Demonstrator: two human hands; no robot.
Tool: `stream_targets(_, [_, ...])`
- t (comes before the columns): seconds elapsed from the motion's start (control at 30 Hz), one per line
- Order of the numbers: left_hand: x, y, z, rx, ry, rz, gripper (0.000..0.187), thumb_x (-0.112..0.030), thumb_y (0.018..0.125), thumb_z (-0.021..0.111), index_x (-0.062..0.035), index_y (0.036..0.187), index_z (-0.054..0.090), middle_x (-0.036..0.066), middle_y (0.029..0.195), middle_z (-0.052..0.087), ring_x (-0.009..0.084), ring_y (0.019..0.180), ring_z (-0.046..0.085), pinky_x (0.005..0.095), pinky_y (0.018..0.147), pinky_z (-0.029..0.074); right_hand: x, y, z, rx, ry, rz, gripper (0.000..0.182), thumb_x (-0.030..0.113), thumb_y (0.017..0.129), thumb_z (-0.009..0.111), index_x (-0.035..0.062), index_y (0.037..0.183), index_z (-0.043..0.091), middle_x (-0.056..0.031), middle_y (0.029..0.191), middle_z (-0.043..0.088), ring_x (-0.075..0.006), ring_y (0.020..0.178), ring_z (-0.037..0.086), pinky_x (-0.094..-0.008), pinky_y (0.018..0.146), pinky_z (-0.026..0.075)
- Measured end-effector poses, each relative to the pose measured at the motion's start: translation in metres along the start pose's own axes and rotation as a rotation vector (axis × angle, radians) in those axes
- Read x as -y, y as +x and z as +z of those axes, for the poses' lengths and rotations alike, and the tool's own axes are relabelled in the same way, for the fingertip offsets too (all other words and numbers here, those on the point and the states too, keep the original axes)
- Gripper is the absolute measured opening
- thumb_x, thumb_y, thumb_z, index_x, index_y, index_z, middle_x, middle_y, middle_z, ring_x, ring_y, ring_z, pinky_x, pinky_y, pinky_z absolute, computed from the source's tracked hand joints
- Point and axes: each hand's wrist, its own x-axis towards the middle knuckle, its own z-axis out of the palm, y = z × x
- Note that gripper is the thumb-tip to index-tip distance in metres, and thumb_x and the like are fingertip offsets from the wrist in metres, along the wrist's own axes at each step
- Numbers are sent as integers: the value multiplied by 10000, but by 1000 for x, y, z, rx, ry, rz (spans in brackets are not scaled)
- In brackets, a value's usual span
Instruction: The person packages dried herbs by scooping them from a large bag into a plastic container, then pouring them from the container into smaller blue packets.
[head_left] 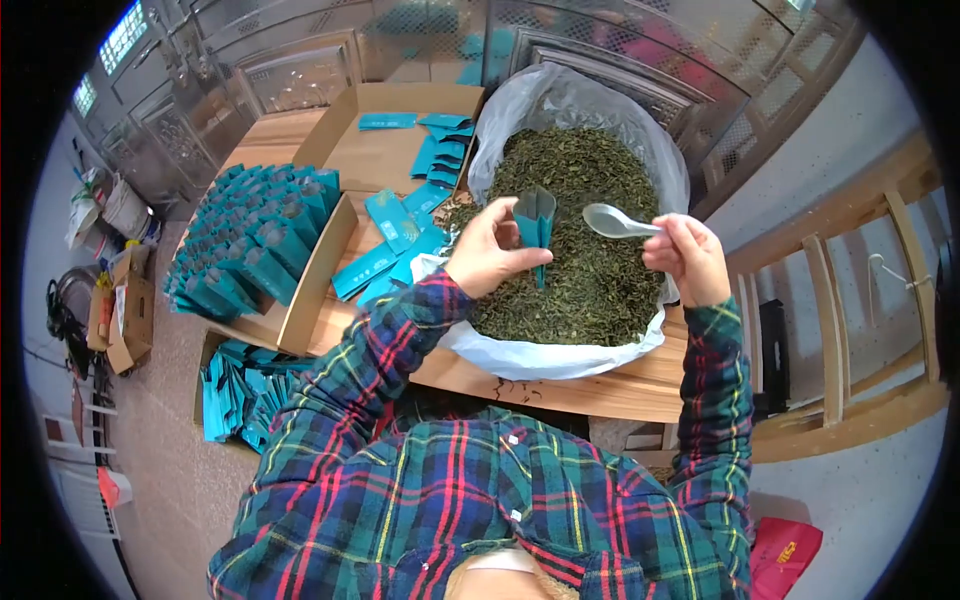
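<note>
The small pouch (534,222) pinched in the left hand (487,252) is teal, and the spoon (612,221) in the right hand (688,258) is pale silver-grey. Below both, the loose tea leaves (580,230) are dark olive green, lying in a translucent white plastic bag (560,352). Left of the bag, flat pouches (400,225) and upright packed pouches (250,240) show the same teal against tan cardboard boxes (310,290). The sleeves (380,340) are plaid: dark green and navy with red and yellow lines.

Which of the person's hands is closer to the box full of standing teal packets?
Left. The left hand, holding an open teal packet, sits just right of the box; the right hand, holding a spoon, is farther right.
</note>
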Motion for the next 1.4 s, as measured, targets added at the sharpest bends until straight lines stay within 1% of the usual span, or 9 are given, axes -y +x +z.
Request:
stream_targets(0.1, [-31, -15, -30, -146, 259, 29, 557, -102, 665, 782, -46, 1134, 485, 7, 955, 572, 102, 859, 553, 287, 813, 449, -23, -16, -2, -87, -104, 15, 262, 233, 934, 482, -1, 1000, 580, -91, 778, 639, -155, 659, 636, -249, 617, 535])
stream_targets(0.17, [-54, -38, -47, -279, 268, 276, 579, -86, 670, 778, -38, 1155, 466, 26, 982, 580, 111, 879, 563, 285, 801, 458, -36, -29, -5, -136, -88, -23, 257, 227, 933, 485, -1, 1002, 582, -93, 802, 635, -153, 684, 629, -257, 640, 528])
stream_targets(0.3, [-68, -100, -78, -462, 289, 204, 562, 73, 717, 688, -34, 1204, 430, 51, 1093, 539, 130, 977, 548, 292, 834, 485, -54, -57, 0, -238, -99, -46, 233, 224, 926, 502, 17, 990, 586, -67, 760, 626, -136, 628, 603, -243, 587, 504])
stream_targets(0.47, [-19, -162, -109, -708, 366, 163, 588, 58, 712, 700, -27, 1220, 417, 53, 1111, 529, 132, 968, 550, 292, 839, 482, -82, -77, 1, -221, 8, -128, 226, 207, 922, 512, 1, 979, 584, -85, 768, 627, -162, 636, 605, -276, 615, 513])
stream_targets(0.53, [7, -179, -119, -889, 414, 112, 638, -66, 681, 758, -30, 1219, 418, 89, 1088, 549, 151, 961, 552, 297, 825, 462, -88, -83, 7, -247, 78, -156, 222, 211, 919, 519, 5, 972, 584, -84, 761, 623, -168, 634, 605, -288, 620, 515])
stream_targets(0.77, [39, -187, -131, -933, 596, -7, 623, -132, 663, 784, -15, 1180, 458, 101, 1044, 553, 157, 924, 557, 307, 811, 471, -97, -80, 18, -216, 116, -134, 222, 220, 927, 505, 16, 972, 580, -72, 757, 620, -161, 650, 605, -284, 613, 515])
stream_targets(0.97, [-43, -202, -132, -1103, 661, -15, 612, -211, 642, 801, 5, 1127, 495, 97, 972, 574, 167, 854, 567, 312, 767, 485, -95, -87, 15, -248, 93, -176, 220, 222, 932, 494, 20, 964, 575, -70, 743, 623, -153, 620, 605, -267, 585, 515])
stream_targets(1.2, [-69, -251, -270, -1272, 786, 124, 525, -259, 640, 793, -8, 1037, 559, 94, 942, 612, 185, 803, 601, 316, 745, 494, -100, -95, 15, -300, 82, -135, 226, 227, 935, 489, 19, 965, 571, -68, 733, 619, -137, 599, 598, -252, 577, 515])
stream_targets(1.4, [-24, -252, -310, -1416, 1169, -300, 680, -357, 569, 812, -19, 1095, 543, 133, 1011, 590, 253, 936, 572, 383, 821, 462, -100, -97, 20, -279, 64, -116, 233, 235, 930, 499, 23, 993, 571, -71, 752, 621, -135, 621, 586, -247, 576, 499])
